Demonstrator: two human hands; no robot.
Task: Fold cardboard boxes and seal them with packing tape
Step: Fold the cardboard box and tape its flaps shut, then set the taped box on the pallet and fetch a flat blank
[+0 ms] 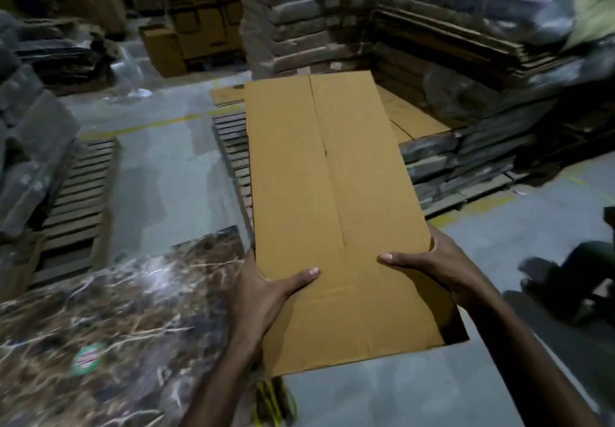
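Note:
A flat, unfolded brown cardboard box is held out in front of me, its long side running away from me. My left hand grips its left edge near the close end, thumb lying on the top face. My right hand grips the right edge opposite, thumb also on top; the fingers of both hands are hidden under the board. A crease line runs down the middle of the board. No tape is in view.
A dark marbled table top lies at lower left. Stacks of flattened cardboard stand ahead and to the right, more wrapped bundles on the left. Grey floor runs between them. A person's legs show at right.

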